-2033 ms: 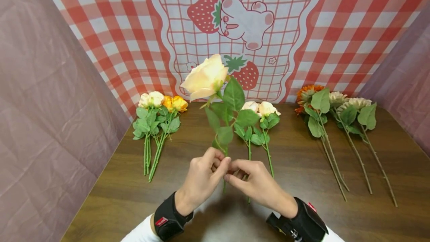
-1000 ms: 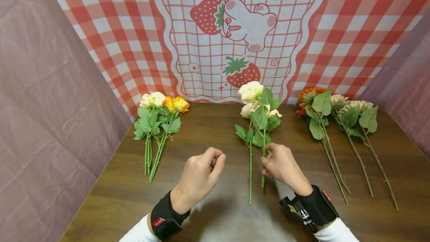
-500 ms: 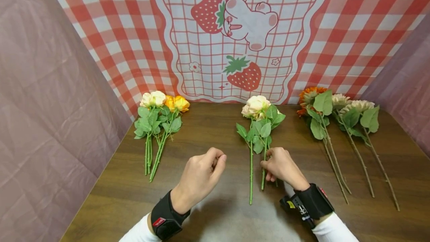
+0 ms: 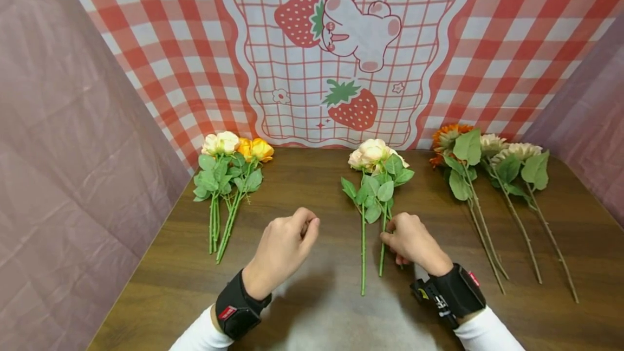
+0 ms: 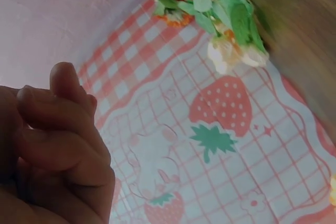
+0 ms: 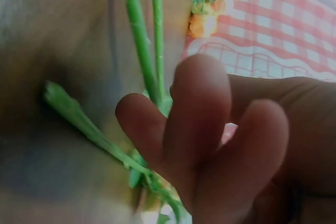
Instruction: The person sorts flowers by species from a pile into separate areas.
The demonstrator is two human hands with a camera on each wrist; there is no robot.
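In the head view, my right hand (image 4: 413, 241) is low over the table, thumb and fingertips pinching the green stem of a cream rose (image 4: 382, 258). That rose lies across other cream roses (image 4: 363, 248), their blooms bunched together at the back middle. The right wrist view shows the curled fingers of my right hand (image 6: 205, 135) close up, with green stems (image 6: 137, 35) running past them. My left hand (image 4: 283, 251) hovers left of the roses, fingers loosely curled, nothing in them. The left wrist view shows those curled left fingers (image 5: 68, 145) too.
At the left lie cream roses (image 4: 220, 144) and orange-yellow roses (image 4: 255, 150), stems toward me. On the right are orange flowers (image 4: 448, 140) and whitish flowers (image 4: 519, 151) with long stems. A red-and-white checked cloth (image 4: 177, 53) hangs behind the wooden table (image 4: 302, 188).
The cream rose, first held up between both hands, has been moved right and lowered by my right hand onto the middle roses. My left hand let go and stayed on the left.
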